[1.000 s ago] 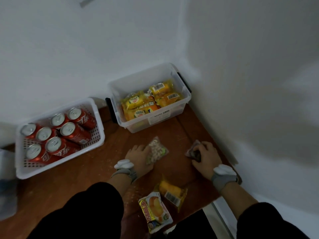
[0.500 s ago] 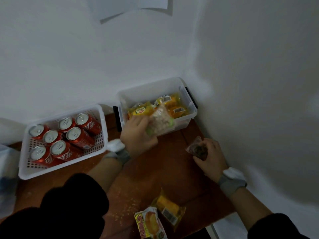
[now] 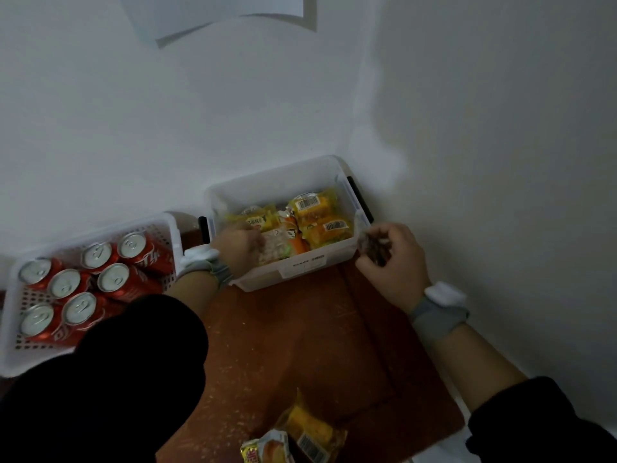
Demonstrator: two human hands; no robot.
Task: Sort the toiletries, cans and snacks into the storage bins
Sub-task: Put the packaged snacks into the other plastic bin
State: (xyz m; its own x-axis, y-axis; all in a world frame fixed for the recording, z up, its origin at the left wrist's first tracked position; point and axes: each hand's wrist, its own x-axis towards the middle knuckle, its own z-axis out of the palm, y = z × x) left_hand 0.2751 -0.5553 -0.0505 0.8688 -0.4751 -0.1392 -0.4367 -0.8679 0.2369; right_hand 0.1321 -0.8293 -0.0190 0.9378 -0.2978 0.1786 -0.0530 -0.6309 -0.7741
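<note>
Non-task stuff: reddish-brown counter (image 3: 300,345), surface speckled with pale crumbs or dust, set into a corner. White walls (image 3: 133,128) on two sides, corner seam running up above the counter's far right end. Sheet of white paper (image 3: 213,11) on the back wall, lower edge lifting, casting a shadow.

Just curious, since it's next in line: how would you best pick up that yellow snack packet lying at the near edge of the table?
Probably from above. The yellow snack packet lies flat on the table, its puffy middle facing up, so pinch across that middle with fingers on the two long sides. Another packet sits close on its left, so coming from the right looks easier.
</note>
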